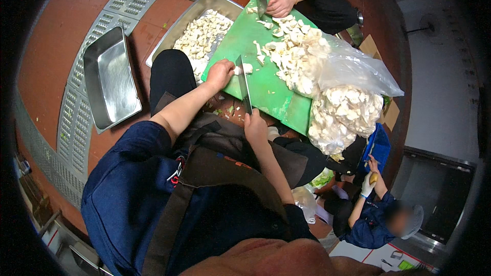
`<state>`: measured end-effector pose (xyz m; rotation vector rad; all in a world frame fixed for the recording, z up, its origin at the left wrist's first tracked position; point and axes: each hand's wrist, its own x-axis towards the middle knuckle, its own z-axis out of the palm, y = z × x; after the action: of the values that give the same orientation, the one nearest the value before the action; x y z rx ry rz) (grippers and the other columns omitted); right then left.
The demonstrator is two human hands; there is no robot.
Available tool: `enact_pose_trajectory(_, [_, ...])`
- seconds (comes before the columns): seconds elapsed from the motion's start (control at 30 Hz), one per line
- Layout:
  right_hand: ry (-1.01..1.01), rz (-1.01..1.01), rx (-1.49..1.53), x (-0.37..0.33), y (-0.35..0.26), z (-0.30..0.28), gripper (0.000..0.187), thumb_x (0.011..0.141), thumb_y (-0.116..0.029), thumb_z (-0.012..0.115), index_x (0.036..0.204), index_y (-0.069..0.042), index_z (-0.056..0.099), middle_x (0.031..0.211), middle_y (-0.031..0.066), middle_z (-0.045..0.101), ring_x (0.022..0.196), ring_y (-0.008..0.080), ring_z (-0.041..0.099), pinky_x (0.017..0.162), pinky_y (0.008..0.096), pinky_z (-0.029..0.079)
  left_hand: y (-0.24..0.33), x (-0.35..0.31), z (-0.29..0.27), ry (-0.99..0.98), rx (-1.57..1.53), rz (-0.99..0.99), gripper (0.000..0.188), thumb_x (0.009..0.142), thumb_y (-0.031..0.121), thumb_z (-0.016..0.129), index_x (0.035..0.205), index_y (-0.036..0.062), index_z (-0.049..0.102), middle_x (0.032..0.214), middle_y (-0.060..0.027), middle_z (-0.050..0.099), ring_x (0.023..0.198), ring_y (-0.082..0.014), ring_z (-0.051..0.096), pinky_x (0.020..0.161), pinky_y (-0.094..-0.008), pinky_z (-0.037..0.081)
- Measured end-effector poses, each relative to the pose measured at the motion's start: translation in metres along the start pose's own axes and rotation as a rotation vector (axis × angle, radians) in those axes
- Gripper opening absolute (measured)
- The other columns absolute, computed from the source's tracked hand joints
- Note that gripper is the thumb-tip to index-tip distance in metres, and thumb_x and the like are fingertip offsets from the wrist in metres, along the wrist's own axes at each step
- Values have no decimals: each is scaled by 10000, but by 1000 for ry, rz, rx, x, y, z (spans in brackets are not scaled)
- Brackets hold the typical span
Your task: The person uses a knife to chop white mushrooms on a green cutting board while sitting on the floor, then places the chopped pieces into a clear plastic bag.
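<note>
My left hand point(221, 74) is closed around a pale, mushroom-like piece point(247, 68), pressing it onto the green cutting board point(240, 41) near its left edge. Gripped by its handle in my right hand point(255, 125), a broad-bladed kitchen knife point(243, 84) points away from me. Its blade stands beside my left fingers and crosses the white piece; whether it has cut through, I cannot tell. A heap of similar white pieces point(289, 53) spreads over the board's right side, partly inside a clear plastic bag point(353, 69). Small scraps lie between.
Left of the board, a shallow steel tray point(174, 33) holds many cut chunks. A deeper steel pan point(134, 84) stands by the floor grating point(76, 97). Across the board a co-worker's hand point(281, 6) works beside another knife point(261, 0). Another person point(376, 220) sits lower right near a blue crate point(379, 145).
</note>
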<state>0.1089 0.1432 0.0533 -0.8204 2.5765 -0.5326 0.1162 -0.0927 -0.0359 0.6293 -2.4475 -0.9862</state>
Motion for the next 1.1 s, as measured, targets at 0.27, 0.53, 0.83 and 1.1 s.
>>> enact_pose_trajectory(0.27, [229, -116, 297, -11, 4, -19, 268, 959, -225, 557, 1092, 6, 574, 745, 193, 638, 678, 363, 640, 620, 410, 482, 4, 8, -11, -156, -11, -114, 413, 772, 143, 717, 1175, 134, 627, 939, -122, 627, 887, -314, 632, 792, -416, 514])
enact_pose_trajectory(0.53, [222, -27, 178, -23, 36, -18, 254, 960, -239, 558, 984, 14, 542, 673, 170, 583, 635, 357, 603, 582, 443, 451, 23, 41, -15, -456, 131, 112, 607, 784, 169, 710, 1359, 221, 521, 1148, -157, 565, 1040, -356, 597, 884, -439, 504])
enact_pose_trajectory(0.83, [151, 3, 121, -10, 27, -5, 239, 950, -262, 557, 1019, -34, 542, 774, 244, 643, 745, 462, 628, 635, 555, 468, 55, 12, 16, -175, -3, -175, 632, 733, 194, 794, 1289, 53, 531, 1117, -198, 596, 1006, -383, 613, 877, -444, 509])
enact_pose_trajectory(1.1, [117, 36, 304, -25, 1, -32, 231, 954, -241, 542, 1028, -22, 535, 777, 246, 640, 764, 474, 621, 646, 556, 463, 40, 7, -3, -296, -62, -139, 655, 719, 159, 770, 1317, 54, 525, 1175, -176, 574, 1067, -360, 596, 918, -420, 497])
